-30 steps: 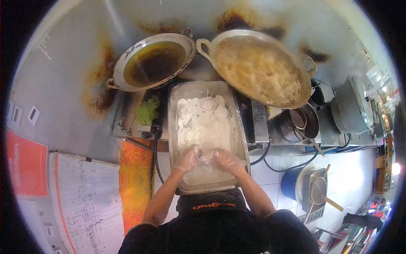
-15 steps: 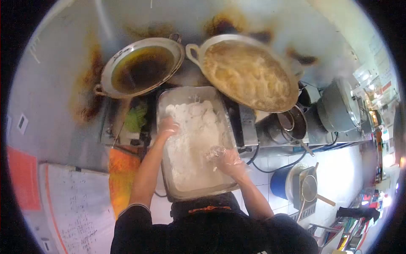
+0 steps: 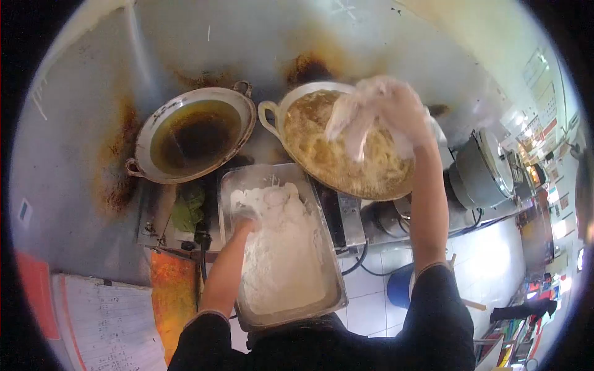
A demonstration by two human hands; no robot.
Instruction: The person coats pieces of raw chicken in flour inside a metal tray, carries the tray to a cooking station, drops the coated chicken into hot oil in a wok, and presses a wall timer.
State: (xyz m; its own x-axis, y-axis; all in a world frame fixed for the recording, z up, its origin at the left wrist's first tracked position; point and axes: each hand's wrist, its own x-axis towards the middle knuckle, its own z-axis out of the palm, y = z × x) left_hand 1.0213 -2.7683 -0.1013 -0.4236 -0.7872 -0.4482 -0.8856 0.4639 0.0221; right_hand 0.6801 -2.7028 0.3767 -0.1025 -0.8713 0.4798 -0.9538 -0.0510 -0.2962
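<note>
A metal tray (image 3: 339, 290) of white flour (image 3: 284, 260) lies before my body, with floury lumps near its far end. My left hand (image 3: 245, 221), in a clear plastic glove, is in the flour by the tray's left side; its fingers are hidden. Over the right wok (image 3: 270, 117) of bubbling, yellowish oil (image 3: 309, 139) hangs my right hand (image 3: 383, 114). Its clear glove is coated in flour and blurred. The fingers look stretched apart and point down toward the oil; I make out no separate thing in them.
To the left stands a second wok (image 3: 141, 145) of dark, still oil. Green leaves (image 3: 187, 209) lie on the stove side below it. A lidded grey pot (image 3: 479, 173) stands at right. A blue bucket (image 3: 399, 287) is on the tiled floor.
My right hand has gone from the flour in the tray up and over the bubbling wok. My left hand has stayed at the tray's left side, its fingers now deeper in the flour.
</note>
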